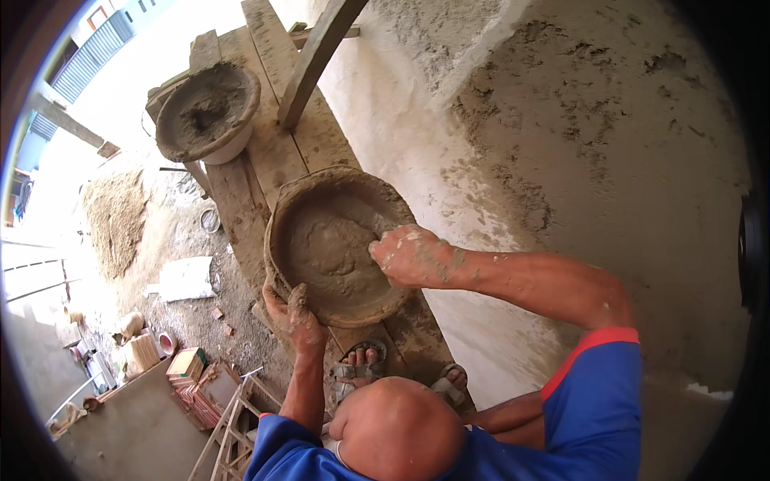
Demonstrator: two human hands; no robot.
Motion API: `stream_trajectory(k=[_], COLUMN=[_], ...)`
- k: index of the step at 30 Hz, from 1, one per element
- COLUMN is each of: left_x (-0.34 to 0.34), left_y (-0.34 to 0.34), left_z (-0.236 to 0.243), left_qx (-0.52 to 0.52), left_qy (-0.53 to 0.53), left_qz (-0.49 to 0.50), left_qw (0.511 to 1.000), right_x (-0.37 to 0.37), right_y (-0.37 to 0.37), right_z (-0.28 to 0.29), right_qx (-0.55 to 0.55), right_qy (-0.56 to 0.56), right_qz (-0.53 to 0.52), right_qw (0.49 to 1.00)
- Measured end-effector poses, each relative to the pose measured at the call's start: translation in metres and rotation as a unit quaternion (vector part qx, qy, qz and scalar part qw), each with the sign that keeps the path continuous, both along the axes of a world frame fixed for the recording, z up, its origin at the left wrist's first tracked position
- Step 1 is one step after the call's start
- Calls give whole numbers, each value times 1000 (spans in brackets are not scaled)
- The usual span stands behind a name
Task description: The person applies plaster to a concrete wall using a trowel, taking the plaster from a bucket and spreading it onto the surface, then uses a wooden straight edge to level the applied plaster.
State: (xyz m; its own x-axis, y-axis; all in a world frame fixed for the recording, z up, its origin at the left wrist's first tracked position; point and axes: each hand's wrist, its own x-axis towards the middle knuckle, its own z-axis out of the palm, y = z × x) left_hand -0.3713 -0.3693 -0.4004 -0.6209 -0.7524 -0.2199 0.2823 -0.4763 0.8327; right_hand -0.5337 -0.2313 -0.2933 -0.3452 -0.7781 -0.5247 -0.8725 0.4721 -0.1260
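The mud-caked left hand clasps the rim of a round basin of wet, lumpy mortar; the right hand curls fist-like over it, any held thing hidden. Rough wooden planks carry both this and a farther pale tub.

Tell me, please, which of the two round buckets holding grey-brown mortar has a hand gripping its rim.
The nearer round, mortar-caked bucket, lower in the picture: the left hand grips its rim. The farther, whitish-walled bucket has no hand on it.

A round, mortar-caked basin, open side up, rests on wooden planks, containing wet grey-brown mortar.
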Motion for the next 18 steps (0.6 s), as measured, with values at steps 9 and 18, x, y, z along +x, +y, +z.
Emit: stream_trajectory(k=[9, 18], left_x=[17, 9], left_y=[-13, -22], left_z=[-4, 0], left_qx=[-29, 13], left_qy=[-54, 0], left_qz=[-30, -50], left_qw=[998, 999], right_x=[18, 9], right_y=[47, 56], right_z=[18, 58], right_qx=[-157, -163], right_qy=[-164, 254], right_qz=[-180, 30], right_qw=[957, 953])
